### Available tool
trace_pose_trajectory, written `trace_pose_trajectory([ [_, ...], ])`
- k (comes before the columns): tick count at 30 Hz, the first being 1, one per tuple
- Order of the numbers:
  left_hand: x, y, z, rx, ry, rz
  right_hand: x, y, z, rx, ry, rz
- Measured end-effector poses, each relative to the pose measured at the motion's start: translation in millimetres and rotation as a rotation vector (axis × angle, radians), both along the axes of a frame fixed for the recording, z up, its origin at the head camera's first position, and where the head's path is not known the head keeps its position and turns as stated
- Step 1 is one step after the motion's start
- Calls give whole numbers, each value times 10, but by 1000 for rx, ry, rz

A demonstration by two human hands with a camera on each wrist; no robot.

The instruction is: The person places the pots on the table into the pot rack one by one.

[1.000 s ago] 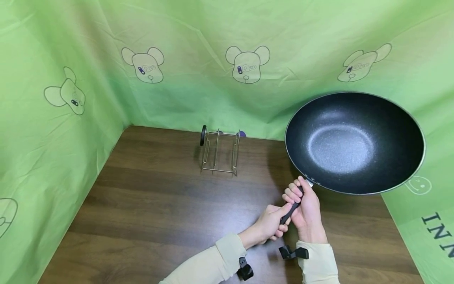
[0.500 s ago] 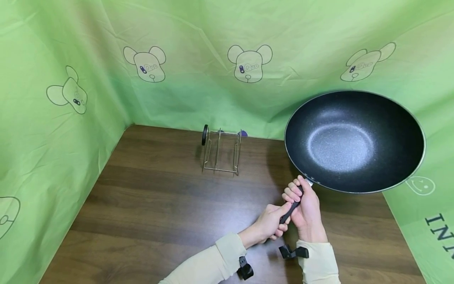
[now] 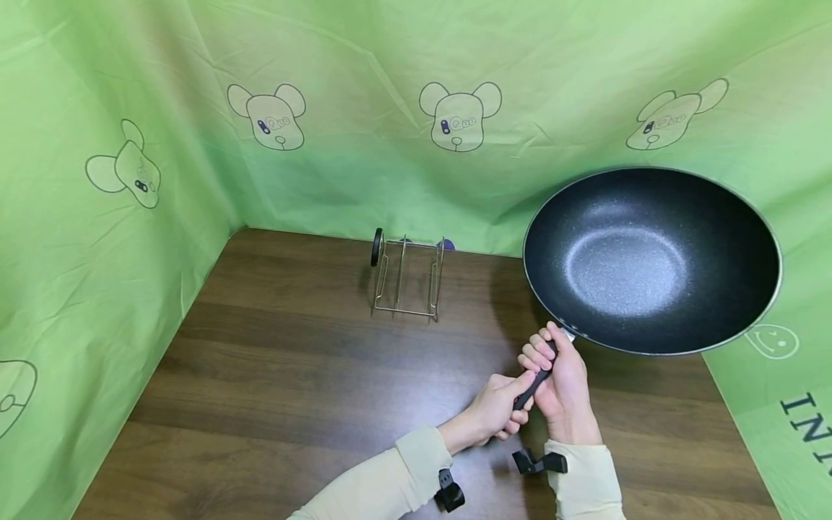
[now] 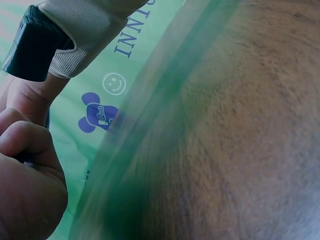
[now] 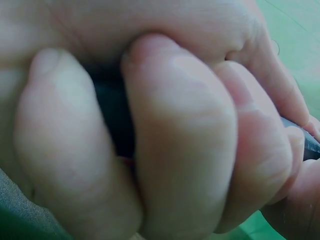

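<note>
Black wok (image 3: 650,260) is up off the wooden table (image 3: 292,375), its handle (image 3: 534,381) clamped in my right hand (image 3: 562,383) and left hand (image 3: 497,412), wire rack (image 3: 406,278) standing unused well to my left.

Wire rack (image 3: 406,278) stands at the back of the table (image 3: 273,375), left of the wok (image 3: 651,261). Both hands grip the handle (image 3: 534,383) up front, left hand (image 3: 497,412) just behind right hand (image 3: 560,383).
</note>
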State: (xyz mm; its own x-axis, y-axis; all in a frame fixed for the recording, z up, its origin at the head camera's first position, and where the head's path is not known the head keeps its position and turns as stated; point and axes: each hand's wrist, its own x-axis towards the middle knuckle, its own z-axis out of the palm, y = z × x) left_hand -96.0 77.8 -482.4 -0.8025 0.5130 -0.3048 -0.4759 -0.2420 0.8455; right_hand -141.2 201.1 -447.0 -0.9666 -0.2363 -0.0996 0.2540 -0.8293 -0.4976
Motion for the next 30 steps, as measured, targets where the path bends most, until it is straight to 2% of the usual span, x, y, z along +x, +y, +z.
trace_pose_trajectory([
  [8, -5, -8, -9, 26, -7, -2, -8, -9, 13, 20, -11, 0],
  [18, -27, -28, 41, 49, -5, -17, -35, -16, 52, 57, -7, -13],
  [30, -33, -51, 20, 61, 6, -8, -28, -43, 46, 47, 1, -5],
])
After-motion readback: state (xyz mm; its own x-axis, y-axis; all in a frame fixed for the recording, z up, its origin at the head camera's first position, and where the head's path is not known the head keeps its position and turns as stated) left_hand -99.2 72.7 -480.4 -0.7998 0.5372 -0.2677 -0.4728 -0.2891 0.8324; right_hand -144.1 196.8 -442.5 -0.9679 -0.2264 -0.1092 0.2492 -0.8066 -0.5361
